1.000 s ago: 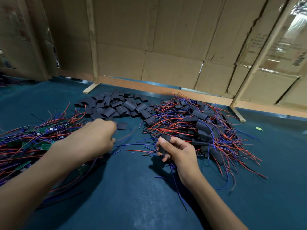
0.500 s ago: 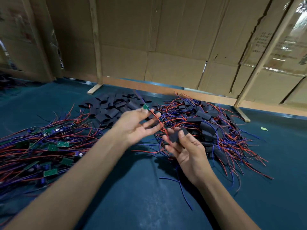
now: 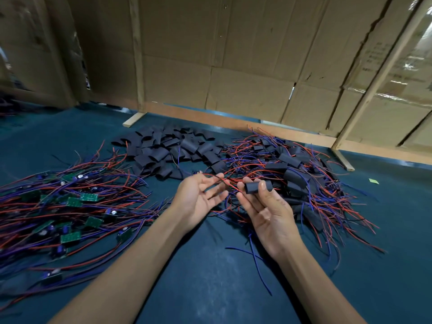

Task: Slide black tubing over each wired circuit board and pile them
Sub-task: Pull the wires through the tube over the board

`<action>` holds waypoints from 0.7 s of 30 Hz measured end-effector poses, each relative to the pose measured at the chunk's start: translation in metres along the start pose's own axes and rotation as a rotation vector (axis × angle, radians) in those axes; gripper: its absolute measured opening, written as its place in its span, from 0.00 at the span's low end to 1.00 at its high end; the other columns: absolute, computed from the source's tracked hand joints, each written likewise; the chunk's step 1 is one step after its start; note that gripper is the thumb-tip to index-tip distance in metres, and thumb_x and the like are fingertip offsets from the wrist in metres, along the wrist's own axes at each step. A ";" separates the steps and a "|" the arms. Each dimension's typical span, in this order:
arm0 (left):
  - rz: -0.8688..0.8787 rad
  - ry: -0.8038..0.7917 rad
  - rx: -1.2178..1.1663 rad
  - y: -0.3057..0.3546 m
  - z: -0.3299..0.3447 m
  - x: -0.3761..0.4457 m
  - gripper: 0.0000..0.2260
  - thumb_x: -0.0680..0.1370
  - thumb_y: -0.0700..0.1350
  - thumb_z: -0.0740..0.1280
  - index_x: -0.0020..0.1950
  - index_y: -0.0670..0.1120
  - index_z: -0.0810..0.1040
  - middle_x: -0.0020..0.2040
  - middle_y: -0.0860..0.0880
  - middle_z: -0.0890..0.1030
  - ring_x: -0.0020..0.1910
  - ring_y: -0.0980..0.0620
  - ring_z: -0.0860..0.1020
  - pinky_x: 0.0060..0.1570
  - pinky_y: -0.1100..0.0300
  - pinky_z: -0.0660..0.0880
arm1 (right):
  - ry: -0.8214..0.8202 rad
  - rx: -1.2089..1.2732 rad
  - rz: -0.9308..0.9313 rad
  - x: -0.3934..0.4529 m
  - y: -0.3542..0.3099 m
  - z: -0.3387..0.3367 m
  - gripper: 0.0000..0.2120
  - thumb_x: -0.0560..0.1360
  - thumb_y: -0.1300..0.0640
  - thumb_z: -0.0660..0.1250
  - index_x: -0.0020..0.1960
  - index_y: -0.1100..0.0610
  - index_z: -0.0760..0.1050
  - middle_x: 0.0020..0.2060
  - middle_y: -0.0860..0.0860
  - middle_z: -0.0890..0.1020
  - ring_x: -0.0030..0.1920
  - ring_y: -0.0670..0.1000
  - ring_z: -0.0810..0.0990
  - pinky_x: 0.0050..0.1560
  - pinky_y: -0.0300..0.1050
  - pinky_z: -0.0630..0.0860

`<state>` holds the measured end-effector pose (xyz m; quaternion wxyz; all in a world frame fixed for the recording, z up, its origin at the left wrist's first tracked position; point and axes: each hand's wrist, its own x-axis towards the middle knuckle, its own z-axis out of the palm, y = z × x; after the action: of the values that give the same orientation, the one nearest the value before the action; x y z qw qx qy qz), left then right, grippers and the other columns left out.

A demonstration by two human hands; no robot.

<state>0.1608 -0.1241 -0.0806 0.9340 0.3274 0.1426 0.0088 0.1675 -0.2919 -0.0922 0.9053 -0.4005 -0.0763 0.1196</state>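
Note:
My left hand (image 3: 201, 197) lies palm up at the centre and pinches the red wires (image 3: 222, 180) of a wired board between thumb and forefinger; the board itself is hidden. Just to its right, my right hand (image 3: 266, 211) pinches a short black tube (image 3: 253, 187) between thumb and fingers, its open end toward the wires. Bare green boards with red and blue wires (image 3: 70, 202) are heaped at the left. Loose black tube pieces (image 3: 173, 150) lie behind the hands. Sleeved boards (image 3: 294, 176) are piled at the right.
Everything rests on a dark teal mat (image 3: 210, 277). A cardboard wall (image 3: 233, 66) with wooden struts (image 3: 134, 119) closes the back. A small green scrap (image 3: 373, 181) lies far right. Stray blue wires (image 3: 254, 256) trail under my right wrist.
My left hand came from the left heap to the centre with wires in it. My right hand turned palm up and lifted the black tube toward those wires.

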 end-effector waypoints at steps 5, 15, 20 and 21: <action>-0.203 -0.066 -0.004 0.005 -0.003 -0.003 0.08 0.78 0.43 0.59 0.48 0.40 0.76 0.47 0.43 0.81 0.38 0.49 0.78 0.34 0.59 0.71 | 0.011 -0.006 0.013 0.000 -0.001 0.001 0.12 0.74 0.58 0.70 0.56 0.62 0.78 0.57 0.61 0.84 0.58 0.59 0.84 0.54 0.49 0.82; 0.041 -0.103 -0.388 0.014 0.009 -0.009 0.07 0.76 0.30 0.65 0.52 0.34 0.79 0.45 0.44 0.84 0.40 0.53 0.85 0.44 0.62 0.83 | 0.034 0.095 0.023 0.000 -0.002 0.002 0.05 0.75 0.59 0.71 0.44 0.60 0.83 0.51 0.61 0.85 0.57 0.59 0.85 0.54 0.50 0.82; 0.156 -0.144 -0.484 0.025 0.008 -0.011 0.14 0.72 0.31 0.66 0.56 0.36 0.79 0.48 0.45 0.83 0.43 0.53 0.84 0.44 0.62 0.82 | 0.057 0.210 0.055 0.000 -0.004 0.003 0.08 0.75 0.58 0.70 0.51 0.62 0.78 0.55 0.64 0.83 0.60 0.61 0.83 0.53 0.50 0.83; 0.161 -0.149 -0.485 0.025 0.008 -0.012 0.14 0.72 0.31 0.66 0.57 0.36 0.79 0.49 0.45 0.83 0.43 0.53 0.84 0.44 0.62 0.82 | 0.060 0.229 0.053 -0.001 -0.005 0.004 0.10 0.75 0.58 0.70 0.53 0.62 0.77 0.55 0.64 0.83 0.60 0.60 0.83 0.53 0.50 0.83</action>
<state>0.1533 -0.1105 -0.0561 0.9894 0.1039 0.0407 0.0928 0.1665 -0.2927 -0.0858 0.9434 -0.2998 -0.0244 0.1396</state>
